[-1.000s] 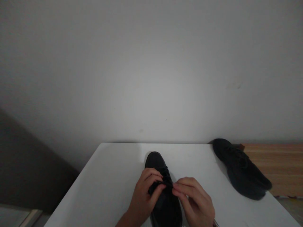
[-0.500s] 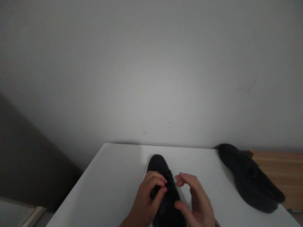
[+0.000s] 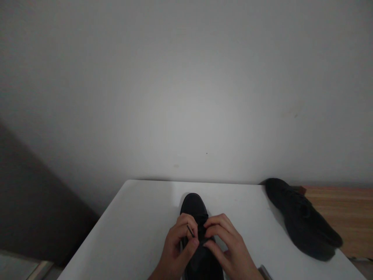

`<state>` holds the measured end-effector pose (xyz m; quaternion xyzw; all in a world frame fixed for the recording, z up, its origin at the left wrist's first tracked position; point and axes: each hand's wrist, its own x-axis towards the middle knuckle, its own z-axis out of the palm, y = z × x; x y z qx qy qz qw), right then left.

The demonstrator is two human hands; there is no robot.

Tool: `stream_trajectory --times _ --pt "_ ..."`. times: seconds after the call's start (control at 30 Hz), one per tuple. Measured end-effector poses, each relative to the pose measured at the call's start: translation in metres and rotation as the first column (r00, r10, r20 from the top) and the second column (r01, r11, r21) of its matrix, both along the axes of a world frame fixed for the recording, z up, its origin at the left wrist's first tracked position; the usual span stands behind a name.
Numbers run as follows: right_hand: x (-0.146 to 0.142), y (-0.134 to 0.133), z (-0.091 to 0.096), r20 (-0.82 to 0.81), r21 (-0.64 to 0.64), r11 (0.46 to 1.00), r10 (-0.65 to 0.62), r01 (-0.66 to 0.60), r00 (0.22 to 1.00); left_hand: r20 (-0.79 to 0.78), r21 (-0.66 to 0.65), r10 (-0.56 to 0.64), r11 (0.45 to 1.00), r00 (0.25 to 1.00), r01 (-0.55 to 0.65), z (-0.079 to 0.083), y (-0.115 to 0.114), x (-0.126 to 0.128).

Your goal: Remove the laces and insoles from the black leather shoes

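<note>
A black lace-up shoe (image 3: 194, 203) lies on the white tabletop, its toe pointing toward the wall. My left hand (image 3: 180, 241) is over the shoe's left side, thumb and fingers pinched on a thin dark shoelace (image 3: 190, 231) whose short end sticks up. From the right, my right hand (image 3: 225, 241) reaches over the lacing. Its thumb and curled fingers come close together there, but what lies between them is too dark to make out. Both hands hide much of the laces and the middle of the shoe.
A second black shoe (image 3: 303, 221) lies at the right edge of the white table (image 3: 140, 217). Beyond it is a wood-grain surface (image 3: 335, 214). A grey wall (image 3: 186, 97) rises behind the table. A small grey object (image 3: 264, 272) shows beside my right wrist.
My right hand has moved left onto the lacing and its fingers have closed. A dark lace end now shows at my left fingers. The view has shifted slightly.
</note>
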<state>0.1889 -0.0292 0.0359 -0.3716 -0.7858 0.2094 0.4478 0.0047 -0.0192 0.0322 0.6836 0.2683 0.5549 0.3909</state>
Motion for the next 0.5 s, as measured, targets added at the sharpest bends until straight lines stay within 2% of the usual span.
stream_trajectory --times 0.23,0.4,0.5 --pt "0.0010 -0.0014 0.0055 -0.177 -0.105 0.993 0.042 -0.061 0.983 0.059 -0.109 -0.008 0.994 0.998 0.015 0.0026 -0.0004 -0.0018" --pt "-0.0005 -0.0026 0.0059 -0.310 -0.287 0.953 0.004 -0.098 0.951 0.261 -0.280 0.062 0.960 0.963 0.014 -0.0010 0.0007 -0.0046" --pt "0.0014 -0.0030 0.0089 -0.421 -0.375 0.908 0.012 -0.186 0.907 0.402 -0.343 0.060 0.935 0.914 0.090 -0.0030 0.0001 -0.0056"
